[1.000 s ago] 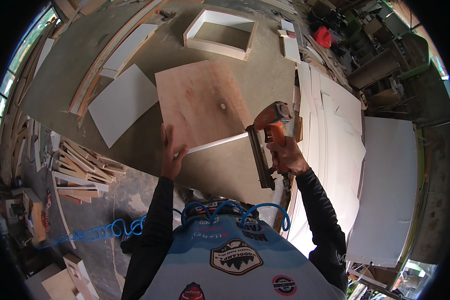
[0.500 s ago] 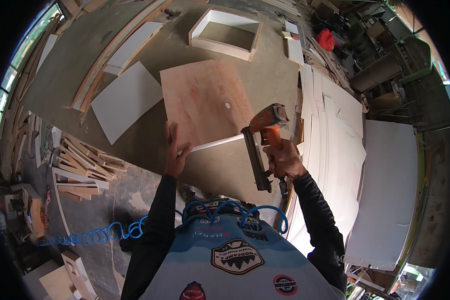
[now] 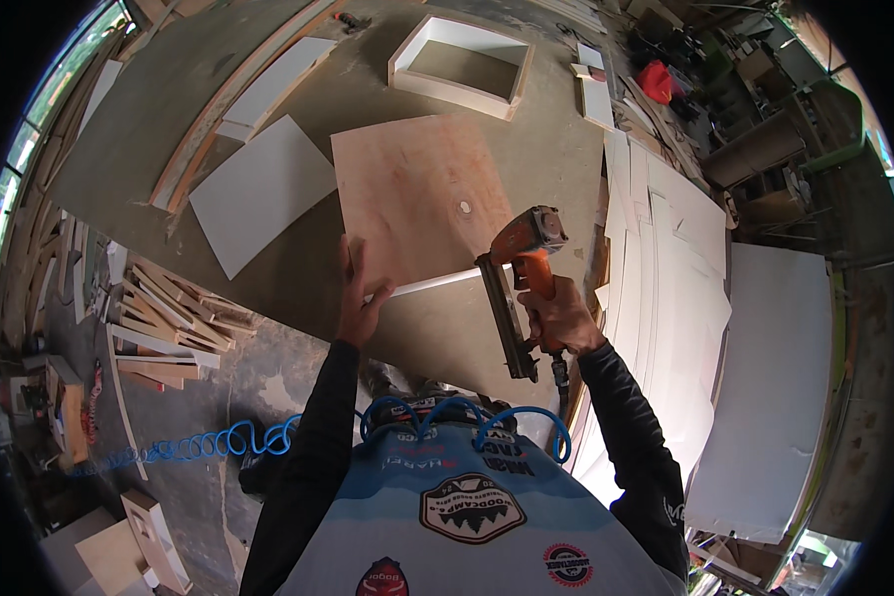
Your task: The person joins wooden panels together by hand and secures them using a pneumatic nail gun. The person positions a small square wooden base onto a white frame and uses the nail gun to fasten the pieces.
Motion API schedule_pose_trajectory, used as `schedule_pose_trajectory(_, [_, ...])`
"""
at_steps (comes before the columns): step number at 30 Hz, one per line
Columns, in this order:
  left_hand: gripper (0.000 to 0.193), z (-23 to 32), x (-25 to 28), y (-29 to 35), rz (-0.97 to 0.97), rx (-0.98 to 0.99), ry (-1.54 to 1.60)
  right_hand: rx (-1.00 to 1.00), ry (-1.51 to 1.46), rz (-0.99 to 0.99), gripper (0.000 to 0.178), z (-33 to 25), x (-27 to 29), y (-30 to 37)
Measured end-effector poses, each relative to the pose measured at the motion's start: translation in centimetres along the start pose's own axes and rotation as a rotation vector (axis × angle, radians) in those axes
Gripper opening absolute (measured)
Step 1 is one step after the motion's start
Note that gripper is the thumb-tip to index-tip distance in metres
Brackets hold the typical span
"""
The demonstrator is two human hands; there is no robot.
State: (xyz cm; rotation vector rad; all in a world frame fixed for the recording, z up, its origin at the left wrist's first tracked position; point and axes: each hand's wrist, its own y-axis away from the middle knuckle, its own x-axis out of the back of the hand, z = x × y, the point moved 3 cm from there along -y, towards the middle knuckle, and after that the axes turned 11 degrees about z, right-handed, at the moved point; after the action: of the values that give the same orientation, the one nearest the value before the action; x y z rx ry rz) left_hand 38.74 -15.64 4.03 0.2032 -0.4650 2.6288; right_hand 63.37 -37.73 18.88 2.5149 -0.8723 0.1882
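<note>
A plywood panel [image 3: 417, 199] with a reddish-brown face and a pale knot lies on the worktable, and a white strip [image 3: 437, 282] shows along its near edge. My left hand [image 3: 361, 298] is at the panel's near left corner, thumb and fingers spread apart around it. In my right hand [image 3: 571, 320] is an orange and black nail gun [image 3: 528, 238], gripped by its handle. The gun's upper end overlaps the panel's near right corner in the picture; whether it touches cannot be made out. A blue coiled air hose [image 3: 228, 439] runs across my waist.
A white board [image 3: 263, 194] lies left of the panel, beside long wooden strips [image 3: 238, 104]. An open white box frame [image 3: 462, 65] sits at the table's far side. Wood offcuts [image 3: 174, 323] are piled at left; large white sheets [image 3: 666, 298] are stacked at right.
The view has shifted slightly, so the table and panel appear a little farther right. The nail gun overlaps slightly more of the panel's near right corner. Both hands keep their poses.
</note>
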Motion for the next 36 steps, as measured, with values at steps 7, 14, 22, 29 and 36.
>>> schedule_pose_trajectory(7, [0.085,-0.1,-0.1,0.0,0.003,0.012,0.035,-0.015,-0.002,-0.028,0.023,0.2,-0.7,0.1])
schedule_pose_trajectory(14, [0.084,0.0,0.0,0.1,0.001,-0.006,0.016,-0.019,0.019,-0.03,0.022,0.3,-1.3,0.0])
schedule_pose_trajectory(22, [0.058,-1.9,1.3,-0.4,0.055,0.022,0.061,0.011,-0.041,-0.078,0.019,-0.9,-3.4,1.0])
schedule_pose_trajectory(29, [0.052,-1.3,2.6,-1.6,0.023,0.106,0.086,0.01,-0.04,-0.13,0.018,-1.7,-5.9,1.1])
schedule_pose_trajectory(36, [0.05,-1.4,2.9,-1.6,0.037,0.059,0.049,0.019,-0.006,-0.129,0.017,-2.0,-6.6,1.2])
